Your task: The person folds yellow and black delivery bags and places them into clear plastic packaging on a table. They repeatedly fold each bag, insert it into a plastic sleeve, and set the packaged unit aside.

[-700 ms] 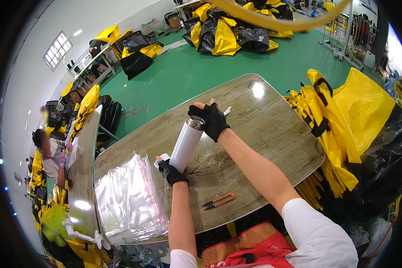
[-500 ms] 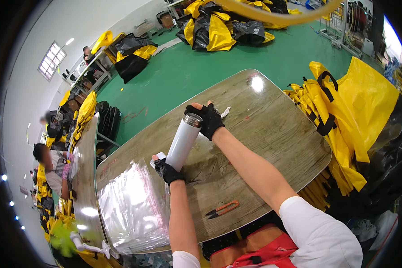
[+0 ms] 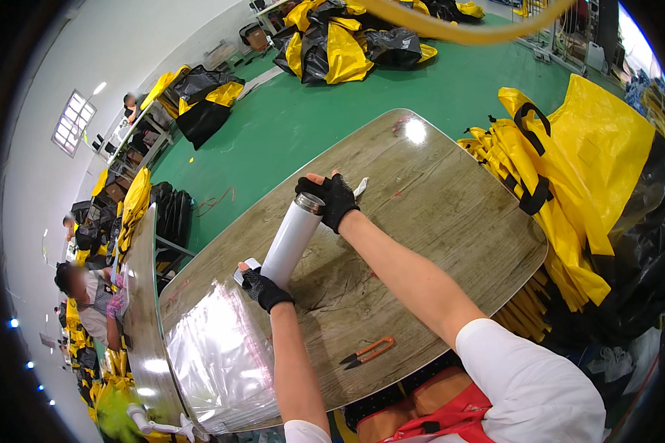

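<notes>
Holding 1 open white bottle (image 3: 290,242), contents hidden, in 2 hands (image 3: 334,201).

Camera view (just slightly) tilted

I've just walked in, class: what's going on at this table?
Someone wearing black gloves has both hands on a white bottle: the left hand at its lower part, the right hand by its open metal neck. Clear plastic bags lie on the table to the left, and orange-handled scissors lie nearer the person's body.
</notes>
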A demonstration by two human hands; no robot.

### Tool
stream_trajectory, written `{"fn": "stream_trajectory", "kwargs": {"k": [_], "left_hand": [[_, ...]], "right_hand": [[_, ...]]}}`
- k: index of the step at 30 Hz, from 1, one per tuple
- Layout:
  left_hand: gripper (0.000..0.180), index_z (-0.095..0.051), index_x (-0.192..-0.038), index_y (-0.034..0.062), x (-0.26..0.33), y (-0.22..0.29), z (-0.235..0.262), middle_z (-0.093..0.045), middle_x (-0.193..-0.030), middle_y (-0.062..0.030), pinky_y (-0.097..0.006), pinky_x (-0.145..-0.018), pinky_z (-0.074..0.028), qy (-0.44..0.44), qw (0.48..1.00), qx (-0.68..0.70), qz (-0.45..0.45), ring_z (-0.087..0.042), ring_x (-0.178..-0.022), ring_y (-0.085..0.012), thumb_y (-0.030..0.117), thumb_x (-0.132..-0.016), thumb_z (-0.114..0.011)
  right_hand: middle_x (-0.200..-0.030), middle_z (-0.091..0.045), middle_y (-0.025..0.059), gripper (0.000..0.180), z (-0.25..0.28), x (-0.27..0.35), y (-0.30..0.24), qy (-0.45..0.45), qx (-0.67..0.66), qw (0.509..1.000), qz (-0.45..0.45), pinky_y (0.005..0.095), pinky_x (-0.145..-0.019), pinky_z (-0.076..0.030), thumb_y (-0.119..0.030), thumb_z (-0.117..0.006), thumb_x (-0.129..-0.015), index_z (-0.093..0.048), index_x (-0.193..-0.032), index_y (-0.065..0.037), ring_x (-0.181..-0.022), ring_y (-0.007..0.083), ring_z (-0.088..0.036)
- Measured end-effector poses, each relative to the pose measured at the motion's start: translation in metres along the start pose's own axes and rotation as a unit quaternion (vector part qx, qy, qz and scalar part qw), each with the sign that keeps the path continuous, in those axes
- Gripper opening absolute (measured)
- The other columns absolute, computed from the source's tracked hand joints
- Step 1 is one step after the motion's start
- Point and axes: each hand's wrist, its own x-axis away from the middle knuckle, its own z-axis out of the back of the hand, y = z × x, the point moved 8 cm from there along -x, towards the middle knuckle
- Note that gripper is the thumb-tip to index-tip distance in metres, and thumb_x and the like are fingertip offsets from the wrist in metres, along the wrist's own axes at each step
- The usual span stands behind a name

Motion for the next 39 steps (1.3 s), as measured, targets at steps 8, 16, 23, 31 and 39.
{"fn": "stream_trajectory", "kwargs": {"k": [8, 16, 23, 31, 39], "left_hand": [[0.064, -0.054, -0.107, 0.0045, 0.005, 0.021, -0.004, -0.057, -0.094, -0.0105, -0.038, -0.072, -0.044, 0.013, 0.999, -0.043, -0.019, -0.054, -0.077, -0.0242, 0.063, -0.081, -0.053], [0.067, -0.056, -0.105, 0.0008, -0.002, 0.024, 0.006, -0.059, -0.091, -0.012, -0.035, -0.07, -0.046, 0.037, 0.994, -0.083, -0.058, -0.056, -0.076, -0.024, 0.064, -0.081, -0.051], [0.065, -0.056, -0.106, 0.0028, 0.003, 0.031, 0.003, -0.058, -0.095, -0.011, -0.037, -0.073, -0.044, 0.031, 0.992, -0.104, -0.06, -0.055, -0.078, -0.024, 0.063, -0.081, -0.052], [0.065, -0.056, -0.106, 0.003, 0.001, 0.03, 0.003, -0.058, -0.096, -0.0109, -0.037, -0.075, -0.044, 0.029, 0.993, -0.091, -0.073, -0.055, -0.079, -0.0244, 0.063, -0.081, -0.052], [0.076, -0.049, -0.117, 0.0103, -0.017, -0.005, -0.003, -0.056, -0.107, -0.0138, -0.046, -0.07, -0.048, -0.042, 0.997, -0.035, 0.05, -0.056, -0.087, -0.0313, 0.073, -0.074, -0.05]], "right_hand": [[-0.099, -0.064, 0.0165, 0.064, 0.006, -0.003, -0.002, -0.01, -0.031, 0.999, -0.003, 0.0456, -0.08, -0.051, -0.052, -0.016, -0.096, -0.054, -0.11, -0.002, -0.088, 0.0322, -0.062], [-0.096, -0.065, 0.0172, 0.065, 0.007, -0.003, 0.005, -0.002, -0.036, 0.999, -0.005, 0.0452, -0.08, -0.051, -0.051, -0.016, -0.096, -0.055, -0.106, -0.001, -0.087, 0.0326, -0.062], [-0.095, -0.065, 0.0169, 0.064, 0.013, 0.001, 0.003, 0.017, -0.041, 0.999, -0.005, 0.0443, -0.08, -0.051, -0.052, -0.017, -0.096, -0.056, -0.101, -0.002, -0.086, 0.0323, -0.062], [-0.094, -0.065, 0.0162, 0.063, 0.022, -0.003, 0.006, 0.036, -0.043, 0.998, -0.01, 0.0437, -0.079, -0.051, -0.052, -0.018, -0.096, -0.056, -0.101, -0.002, -0.085, 0.0317, -0.062], [-0.096, -0.063, 0.0128, 0.051, 0.028, -0.025, 0.008, -0.038, -0.074, 0.996, -0.014, 0.0399, -0.075, -0.052, -0.046, -0.025, -0.097, -0.057, -0.103, -0.005, -0.085, 0.0265, -0.061]]}}
